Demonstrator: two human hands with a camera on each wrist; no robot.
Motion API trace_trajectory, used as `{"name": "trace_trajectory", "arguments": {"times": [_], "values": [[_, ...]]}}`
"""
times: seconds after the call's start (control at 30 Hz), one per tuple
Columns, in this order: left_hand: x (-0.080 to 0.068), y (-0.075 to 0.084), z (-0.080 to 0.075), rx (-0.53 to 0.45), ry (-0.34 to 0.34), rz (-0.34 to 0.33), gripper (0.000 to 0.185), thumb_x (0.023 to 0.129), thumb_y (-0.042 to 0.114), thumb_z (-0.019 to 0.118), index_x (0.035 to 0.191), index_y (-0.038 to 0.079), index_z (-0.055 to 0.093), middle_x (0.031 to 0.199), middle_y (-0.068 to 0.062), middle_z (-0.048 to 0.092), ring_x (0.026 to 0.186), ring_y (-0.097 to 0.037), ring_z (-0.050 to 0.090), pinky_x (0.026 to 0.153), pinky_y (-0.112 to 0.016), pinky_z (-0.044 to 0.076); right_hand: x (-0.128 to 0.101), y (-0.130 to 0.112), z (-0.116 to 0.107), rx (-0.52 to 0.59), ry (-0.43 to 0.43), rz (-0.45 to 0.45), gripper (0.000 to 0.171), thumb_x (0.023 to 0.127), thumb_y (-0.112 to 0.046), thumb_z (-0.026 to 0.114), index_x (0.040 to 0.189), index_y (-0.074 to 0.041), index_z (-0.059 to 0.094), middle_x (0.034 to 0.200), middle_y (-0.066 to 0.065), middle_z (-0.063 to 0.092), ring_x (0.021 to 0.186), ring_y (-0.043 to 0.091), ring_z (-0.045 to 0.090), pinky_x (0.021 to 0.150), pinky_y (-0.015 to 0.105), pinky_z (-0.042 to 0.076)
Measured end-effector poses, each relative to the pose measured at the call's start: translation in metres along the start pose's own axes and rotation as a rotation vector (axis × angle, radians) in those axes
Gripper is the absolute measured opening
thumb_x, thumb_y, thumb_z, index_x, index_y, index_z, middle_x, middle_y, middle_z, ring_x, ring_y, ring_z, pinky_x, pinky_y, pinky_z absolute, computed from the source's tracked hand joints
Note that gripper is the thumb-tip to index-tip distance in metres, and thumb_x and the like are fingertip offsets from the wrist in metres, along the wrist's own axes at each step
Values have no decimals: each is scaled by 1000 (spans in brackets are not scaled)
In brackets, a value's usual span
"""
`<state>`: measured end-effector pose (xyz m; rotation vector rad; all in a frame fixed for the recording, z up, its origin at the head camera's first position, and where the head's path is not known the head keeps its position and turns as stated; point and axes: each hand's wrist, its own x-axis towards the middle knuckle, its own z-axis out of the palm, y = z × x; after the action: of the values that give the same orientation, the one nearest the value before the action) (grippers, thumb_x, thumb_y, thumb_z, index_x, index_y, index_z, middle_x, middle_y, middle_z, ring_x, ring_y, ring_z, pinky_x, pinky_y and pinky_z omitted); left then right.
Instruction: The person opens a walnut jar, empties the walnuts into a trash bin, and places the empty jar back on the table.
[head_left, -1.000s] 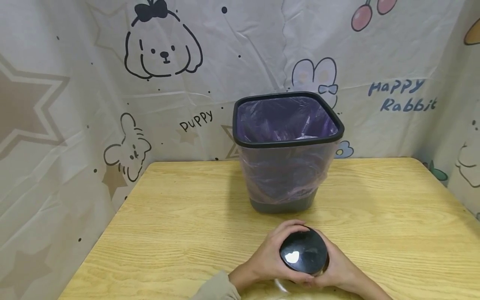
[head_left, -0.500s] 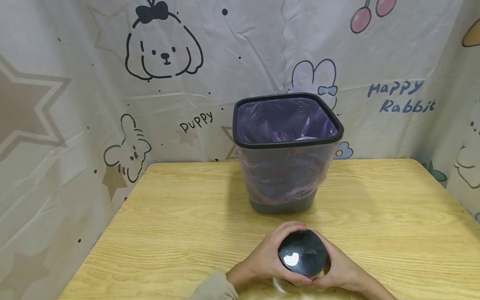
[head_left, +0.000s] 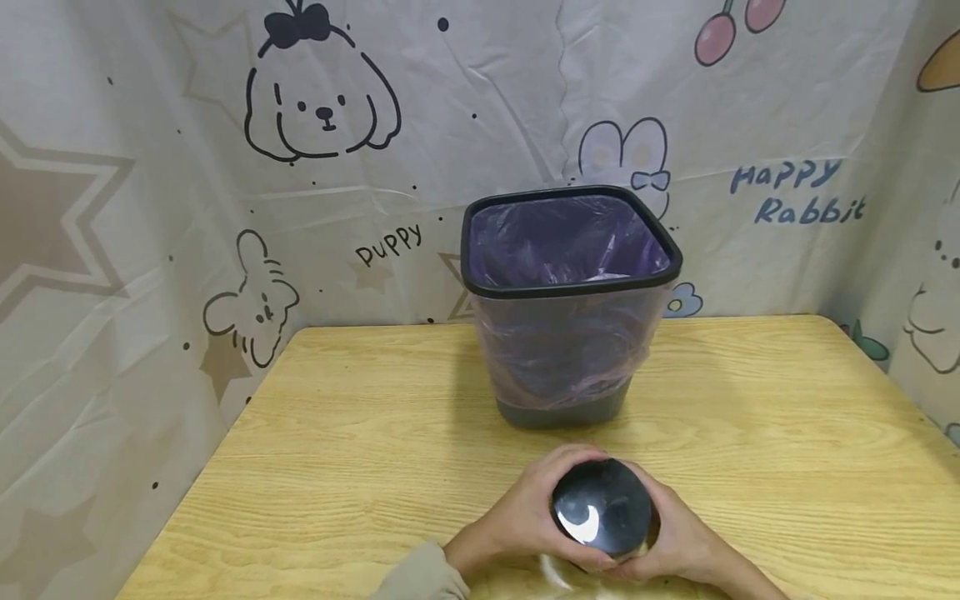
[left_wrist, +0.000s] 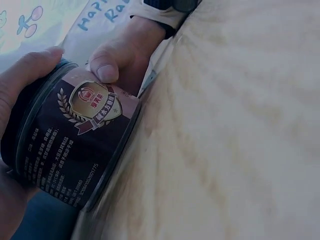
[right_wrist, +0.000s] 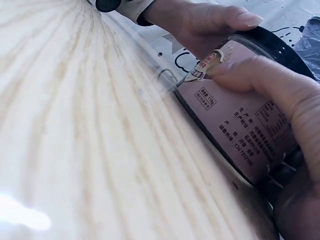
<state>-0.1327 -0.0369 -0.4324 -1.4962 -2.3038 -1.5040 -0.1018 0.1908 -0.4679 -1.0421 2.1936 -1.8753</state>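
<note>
A round jar point(head_left: 602, 507) with a glossy black lid stands low over the wooden table point(head_left: 360, 450), near its front edge. My left hand point(head_left: 525, 515) grips its left side and my right hand point(head_left: 677, 533) grips its right side, fingers curled round it. In the left wrist view the jar point(left_wrist: 75, 145) shows a dark label with a gold crest, and my left hand's fingers point(left_wrist: 25, 75) wrap its top edge. In the right wrist view my right hand's fingers point(right_wrist: 270, 85) lie across the jar's brown label point(right_wrist: 235, 120). Whether the jar's base touches the table is unclear.
A dark square waste bin point(head_left: 525, 290) lined with a purple plastic bag stands on the table just behind the jar. A cartoon-printed cloth backdrop point(head_left: 322, 125) closes off the back and both sides. A beige sleeve point(head_left: 420, 575) covers my left forearm.
Both hands keep their hold on the jar in almost the same place. The bright glint on the lid has changed shape, so the jar has tipped or turned slightly.
</note>
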Motion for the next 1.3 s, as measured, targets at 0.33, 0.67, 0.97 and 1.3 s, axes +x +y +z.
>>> {"name": "trace_trajectory", "arguments": {"times": [0.33, 0.67, 0.97, 1.3], "values": [[-1, 4, 1, 35, 28, -3, 98, 57, 19, 94, 140, 14, 42, 140, -4, 46, 126, -12, 47, 104, -30, 41, 0, -4, -1, -171, 82, 10, 99, 55, -6, 90, 141, -9, 41, 130, 5, 56, 110, 17, 58, 91, 29, 48], [0, 2, 2, 115, 56, 82, 102, 54, 23, 96, 139, 12, 41, 139, -3, 46, 126, -13, 47, 104, -28, 40, 4, -19, -7, -371, 117, -36, 100, 51, -17, 95, 139, -14, 48, 129, 0, 59, 113, 16, 57, 95, 27, 42], [0, 24, -9, -130, -67, 64, 90, 57, 1, 92, 133, 3, 43, 138, -13, 48, 126, -15, 48, 103, -31, 43, 2, -6, -20, 20, -139, -105, 98, 59, -6, 87, 144, 3, 38, 137, 18, 52, 119, 26, 55, 98, 31, 45], [-1, 14, -5, -80, -126, 22, 92, 56, 9, 94, 131, 11, 39, 141, -4, 45, 127, -12, 46, 104, -29, 40, 2, -4, -28, 254, -325, -97, 90, 75, -2, 75, 148, 8, 22, 146, 22, 39, 131, 27, 44, 105, 31, 38]]}}
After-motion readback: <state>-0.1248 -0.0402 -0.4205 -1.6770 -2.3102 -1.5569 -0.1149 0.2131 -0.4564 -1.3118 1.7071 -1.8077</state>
